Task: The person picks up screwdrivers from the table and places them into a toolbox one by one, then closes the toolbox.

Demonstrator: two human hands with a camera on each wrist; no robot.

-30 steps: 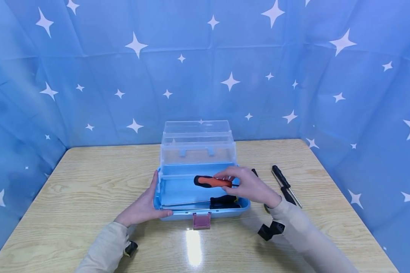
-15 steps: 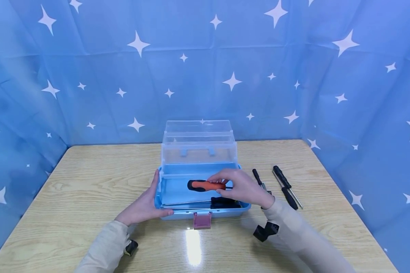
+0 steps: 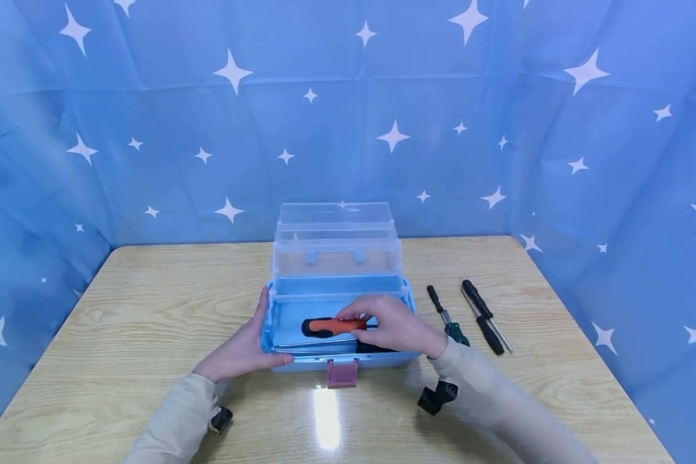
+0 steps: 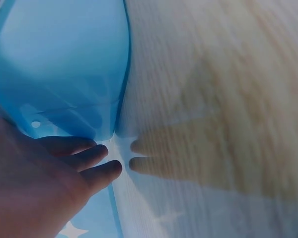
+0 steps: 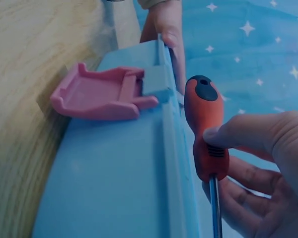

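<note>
Head view: lowering orange screwdriver [image 3: 332, 327], pinched in right hand [image 3: 397, 327], nearer toolbox [image 3: 377, 363]; bracing with left hand [image 3: 240, 354], fingers seemingly straight.

The left grip [image 3: 241, 350] spreads its thumb; the right grip [image 3: 396, 326] pinches.

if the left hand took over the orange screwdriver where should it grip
Likely by the black butt end of the orange screwdriver, coming from the left: that thick end points left and is free, while the right hand pinches the handle nearer the thin shaft.
</note>
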